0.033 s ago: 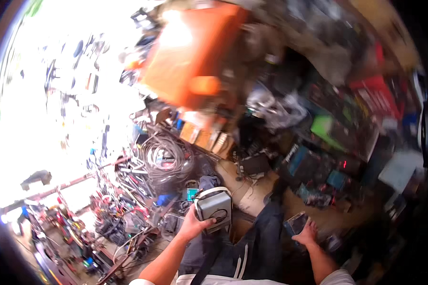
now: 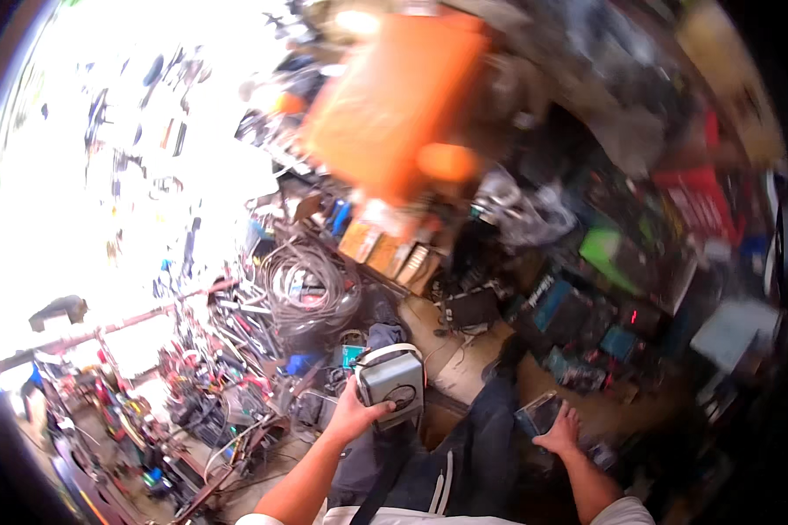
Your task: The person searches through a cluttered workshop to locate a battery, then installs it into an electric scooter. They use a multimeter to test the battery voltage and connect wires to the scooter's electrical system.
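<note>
My left hand (image 2: 359,415) grips the side of a grey box-shaped device (image 2: 390,382) with rounded white edging and a loop of dark cable on its face. It is held above my lap, the thumb lying across the face. Over to the right, my right hand (image 2: 562,429) is closed around a small dark rectangular object (image 2: 538,413) with a lighter rim; its exact kind is hard to make out. A small teal item (image 2: 352,354) lies just beyond the grey device, next to dark cloth (image 2: 385,333).
A coil of grey cable (image 2: 305,278) lies ahead on the left, beside a dense heap of tools and parts (image 2: 210,402). Yellow-brown boxes (image 2: 385,254) stand below a large blurred orange object (image 2: 394,101). Dark boxes (image 2: 552,302), clear plastic (image 2: 530,210) and a red carton (image 2: 700,201) crowd the right.
The far orange object and the boxes under it sit further right in the picture, as the view has shifted slightly. Both hands keep their holds, nearly in place.
</note>
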The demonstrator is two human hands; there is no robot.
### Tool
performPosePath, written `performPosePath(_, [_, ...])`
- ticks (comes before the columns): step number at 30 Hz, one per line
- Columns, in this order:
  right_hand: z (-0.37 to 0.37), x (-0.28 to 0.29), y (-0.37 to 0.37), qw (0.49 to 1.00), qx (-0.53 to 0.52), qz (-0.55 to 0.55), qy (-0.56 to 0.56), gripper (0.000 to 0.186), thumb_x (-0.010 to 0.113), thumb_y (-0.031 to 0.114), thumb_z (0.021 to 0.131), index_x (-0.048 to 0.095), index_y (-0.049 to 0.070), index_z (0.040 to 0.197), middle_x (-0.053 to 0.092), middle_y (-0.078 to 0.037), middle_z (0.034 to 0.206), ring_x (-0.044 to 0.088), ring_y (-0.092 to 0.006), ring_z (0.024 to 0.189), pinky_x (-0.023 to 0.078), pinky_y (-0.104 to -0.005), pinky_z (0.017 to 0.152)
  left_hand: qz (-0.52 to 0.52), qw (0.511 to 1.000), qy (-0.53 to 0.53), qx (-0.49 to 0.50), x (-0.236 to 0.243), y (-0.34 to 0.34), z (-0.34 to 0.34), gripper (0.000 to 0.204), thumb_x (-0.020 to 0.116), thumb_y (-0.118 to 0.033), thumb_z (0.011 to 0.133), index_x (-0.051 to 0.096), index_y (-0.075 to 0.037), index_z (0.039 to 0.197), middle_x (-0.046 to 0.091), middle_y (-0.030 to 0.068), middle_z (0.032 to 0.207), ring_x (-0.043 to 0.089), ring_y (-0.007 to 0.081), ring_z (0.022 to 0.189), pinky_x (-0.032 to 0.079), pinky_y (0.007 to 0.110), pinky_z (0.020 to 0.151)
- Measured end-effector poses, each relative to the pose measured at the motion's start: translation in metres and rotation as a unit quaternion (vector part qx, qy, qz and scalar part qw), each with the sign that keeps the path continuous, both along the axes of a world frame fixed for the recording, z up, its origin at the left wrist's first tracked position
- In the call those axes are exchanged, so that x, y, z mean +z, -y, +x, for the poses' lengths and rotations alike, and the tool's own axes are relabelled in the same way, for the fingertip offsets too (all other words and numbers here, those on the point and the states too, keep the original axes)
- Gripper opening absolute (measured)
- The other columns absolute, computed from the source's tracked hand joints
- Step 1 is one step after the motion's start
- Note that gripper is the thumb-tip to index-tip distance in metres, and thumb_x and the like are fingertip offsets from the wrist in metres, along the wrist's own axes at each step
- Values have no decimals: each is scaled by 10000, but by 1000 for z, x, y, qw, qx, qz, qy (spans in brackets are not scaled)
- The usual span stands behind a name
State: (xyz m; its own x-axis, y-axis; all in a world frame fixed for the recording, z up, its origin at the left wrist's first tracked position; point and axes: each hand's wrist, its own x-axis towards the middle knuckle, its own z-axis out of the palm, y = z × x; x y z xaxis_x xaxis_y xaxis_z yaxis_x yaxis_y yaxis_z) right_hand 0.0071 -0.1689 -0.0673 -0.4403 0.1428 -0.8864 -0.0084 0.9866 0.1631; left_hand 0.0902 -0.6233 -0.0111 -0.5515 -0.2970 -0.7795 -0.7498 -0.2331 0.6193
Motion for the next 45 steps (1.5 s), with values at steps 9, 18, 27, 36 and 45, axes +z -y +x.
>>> performPosePath(9, [-101,-1,384,927,234,-285,-70,1168,834,315,468,210,17,1410,424,-248,1259,396,-428,1198,348,-467,1029,0,888,4,460,-34,91,133,704,801,-47,641,450,-1,1249,577,122,1167,569,219,1066,452,337,930])
performPosePath(18, [15,-114,810,730,440,-503,-144,1096,787,282,491,248,-18,1396,490,-264,1159,472,-402,1136,398,-455,981,8,764,1,645,-58,74,218,723,743,-6,663,398,-4,1298,531,116,1217,542,220,1112,427,347,977])
performPosePath(27, [155,-183,959,811,462,-338,-117,1131,798,405,654,120,2,1465,371,-234,1352,363,-355,1285,294,-538,1055,59,704,8,707,-50,56,221,727,752,30,654,408,30,1294,560,121,1201,561,220,1093,436,343,955])
performPosePath(36, [101,-199,733,856,290,-423,63,823,736,402,696,428,-13,1336,481,-279,1269,447,-410,1209,376,-445,1022,65,734,-35,675,-58,92,197,699,740,-5,664,440,13,1296,575,112,1198,565,217,1091,433,346,967])
performPosePath(45, [-26,-139,358,992,10,-113,-62,644,710,448,729,590,18,1194,546,-230,1232,499,-363,1186,408,-423,1004,41,907,-1,419,-35,116,117,812,733,50,618,385,-4,1350,530,106,1215,527,215,1097,402,332,975])
